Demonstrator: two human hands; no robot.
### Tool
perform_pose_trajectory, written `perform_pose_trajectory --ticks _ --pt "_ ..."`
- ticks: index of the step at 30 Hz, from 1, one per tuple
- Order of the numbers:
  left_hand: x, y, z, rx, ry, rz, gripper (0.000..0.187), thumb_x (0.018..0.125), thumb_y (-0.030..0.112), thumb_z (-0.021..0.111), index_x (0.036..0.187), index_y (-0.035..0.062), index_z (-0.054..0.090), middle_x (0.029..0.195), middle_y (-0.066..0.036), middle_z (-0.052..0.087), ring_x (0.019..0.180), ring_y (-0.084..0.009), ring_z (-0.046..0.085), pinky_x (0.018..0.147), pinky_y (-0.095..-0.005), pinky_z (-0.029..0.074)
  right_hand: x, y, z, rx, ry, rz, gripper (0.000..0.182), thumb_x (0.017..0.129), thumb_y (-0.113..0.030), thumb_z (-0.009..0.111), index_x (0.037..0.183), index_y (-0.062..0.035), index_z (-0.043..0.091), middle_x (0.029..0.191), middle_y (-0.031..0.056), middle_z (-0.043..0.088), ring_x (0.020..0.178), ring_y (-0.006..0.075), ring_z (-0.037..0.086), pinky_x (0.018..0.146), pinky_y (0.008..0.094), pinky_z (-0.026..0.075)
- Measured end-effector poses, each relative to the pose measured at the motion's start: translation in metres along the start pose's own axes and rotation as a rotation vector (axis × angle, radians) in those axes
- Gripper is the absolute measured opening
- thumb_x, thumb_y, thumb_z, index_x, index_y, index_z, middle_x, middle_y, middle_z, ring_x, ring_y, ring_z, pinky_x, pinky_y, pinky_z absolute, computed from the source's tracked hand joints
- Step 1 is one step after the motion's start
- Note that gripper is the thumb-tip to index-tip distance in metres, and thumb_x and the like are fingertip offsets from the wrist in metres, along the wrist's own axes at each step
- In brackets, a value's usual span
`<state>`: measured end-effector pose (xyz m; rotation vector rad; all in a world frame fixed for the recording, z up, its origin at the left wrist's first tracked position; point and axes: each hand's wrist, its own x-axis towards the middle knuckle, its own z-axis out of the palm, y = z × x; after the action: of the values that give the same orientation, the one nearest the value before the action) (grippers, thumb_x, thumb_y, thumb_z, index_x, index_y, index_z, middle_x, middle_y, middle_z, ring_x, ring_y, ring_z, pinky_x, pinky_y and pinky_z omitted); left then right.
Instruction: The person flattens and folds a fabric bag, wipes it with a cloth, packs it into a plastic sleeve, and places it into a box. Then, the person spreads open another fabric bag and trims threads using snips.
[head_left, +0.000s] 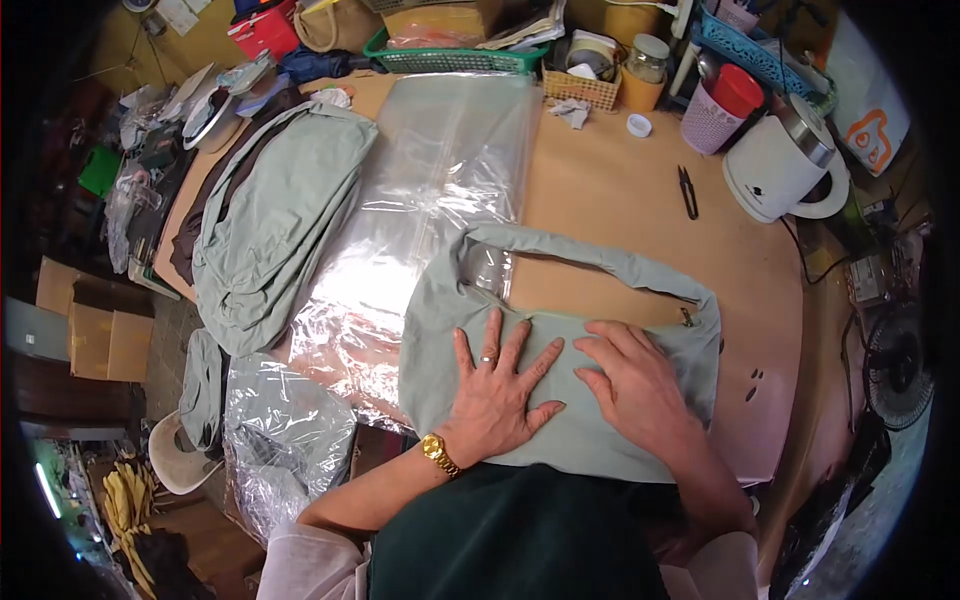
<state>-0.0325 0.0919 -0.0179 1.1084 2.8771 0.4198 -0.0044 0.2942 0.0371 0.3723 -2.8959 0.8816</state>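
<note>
A pale green cloth shoulder bag point(432, 345) lies flat in front of me, its strap point(570, 250) arching toward the far side. A small zipper end point(686, 316) shows near the bag's upper right corner. My left hand point(500, 390), with a ring and a gold watch point(440, 454), rests flat on the bag with its fingers spread. To its right, my right hand point(635, 380) touches the same cloth with bent fingers, the thumb apart from them. I see nothing held in either hand.
Clear plastic bags point(440, 150) lie left of and partly under the cloth bag. Further left is a pile of similar green bags point(285, 220). Thread snips point(688, 192), a white kettle point(775, 165) and a green basket point(460, 60) stand or lie around the table point(600, 180).
</note>
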Motion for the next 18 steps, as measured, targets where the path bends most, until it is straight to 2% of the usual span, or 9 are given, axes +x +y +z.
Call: perform_pose_trajectory --ticks 1,3,6,7,9,10,12,16,18 --pt "0.0 0.0 0.001 0.001 -0.002 -0.008 0.074 0.085 0.06 0.057 0.146 0.0214 0.043 0.146 -0.02 0.036 0.142 -0.043 0.023 0.104 -0.0747 0.014 0.01 0.004 0.004 0.005 -0.005 -0.004 0.03 0.082 -0.014 0.07 0.11 -0.005 0.064 0.116 0.0144 0.061 0.11 0.0313 0.057 0.089 0.0419 0.047" --pt "0.0 0.0 0.002 0.015 -0.022 0.004 0.073 0.087 0.061 0.054 0.147 0.0219 0.042 0.148 -0.02 0.035 0.143 -0.0418 0.022 0.104 -0.0759 0.013 0.038 0.018 0.015 0.063 -0.057 0.007 0.025 0.084 -0.013 0.068 0.107 -0.0027 0.064 0.102 0.0153 0.065 0.097 0.0325 0.062 0.082 0.0418 0.049" --pt "-0.001 -0.002 0.004 0.0 -0.048 0.006 0.072 0.087 0.058 0.055 0.149 0.0226 0.039 0.149 -0.02 0.034 0.144 -0.0402 0.021 0.103 -0.0764 0.013 0.084 0.026 0.041 0.274 -0.162 0.044 0.024 0.087 -0.013 0.067 0.106 0.0012 0.062 0.095 0.0152 0.066 0.08 0.0333 0.065 0.071 0.0399 0.052" --pt "0.0 -0.003 0.003 0.007 -0.041 -0.002 0.072 0.087 0.058 0.055 0.149 0.0226 0.039 0.149 -0.02 0.034 0.144 -0.0402 0.021 0.103 -0.0764 0.013 0.099 0.025 0.052 0.275 -0.162 0.032 0.024 0.087 -0.013 0.067 0.106 0.0012 0.062 0.095 0.0152 0.066 0.08 0.0333 0.065 0.071 0.0399 0.052" --pt "-0.001 -0.003 0.001 -0.042 -0.06 0.009 0.072 0.088 0.057 0.055 0.149 0.023 0.039 0.153 -0.017 0.031 0.145 -0.0385 0.02 0.104 -0.0767 0.012 0.128 0.023 0.073 0.418 -0.169 -0.099 0.028 0.091 -0.019 0.064 0.108 0.0024 0.059 0.09 0.0145 0.066 0.074 0.027 0.066 0.067 0.0365 0.052" --pt "-0.001 -0.003 0.001 -0.036 -0.051 0.001 0.072 0.088 0.057 0.055 0.149 0.023 0.039 0.153 -0.017 0.031 0.145 -0.0385 0.02 0.104 -0.0767 0.012 0.146 0.027 0.08 0.417 -0.171 -0.112 0.028 0.091 -0.019 0.064 0.108 0.0024 0.059 0.09 0.0145 0.066 0.074 0.027 0.066 0.067 0.0365 0.052" --pt "-0.001 -0.003 0.002 -0.04 -0.047 0.035 0.072 0.088 0.056 0.055 0.15 0.0234 0.037 0.156 -0.014 0.027 0.146 -0.0379 0.018 0.104 -0.0769 0.011 0.182 0.033 0.086 0.671 -0.251 0.185 0.033 0.094 -0.028 0.06 0.105 0.0025 0.06 0.09 0.0181 0.068 0.075 0.0329 0.065 0.069 0.0394 0.051" --pt "-0.002 -0.004 0.003 -0.036 -0.051 0.04 0.071 0.089 0.056 0.053 0.15 0.0238 0.036 0.159 -0.012 0.023 0.146 -0.0431 0.014 0.103 -0.0781 0.009 0.201 0.03 0.067 0.795 -0.059 0.218 0.038 0.095 -0.032 0.058 0.109 0.0039 0.057 0.096 0.0197 0.068 0.08 0.0344 0.066 0.075 0.0404 0.052" --pt "-0.001 -0.004 0.001 -0.054 -0.043 0.033 0.071 0.089 0.057 0.053 0.15 0.0237 0.037 0.159 -0.013 0.023 0.146 -0.0456 0.013 0.103 -0.0784 0.008 0.177 0.021 0.051 0.367 -0.128 0.094 0.046 0.093 -0.036 0.06 0.116 0.0039 0.053 0.112 0.0224 0.065 0.094 0.0344 0.066 0.081 0.0415 0.052"
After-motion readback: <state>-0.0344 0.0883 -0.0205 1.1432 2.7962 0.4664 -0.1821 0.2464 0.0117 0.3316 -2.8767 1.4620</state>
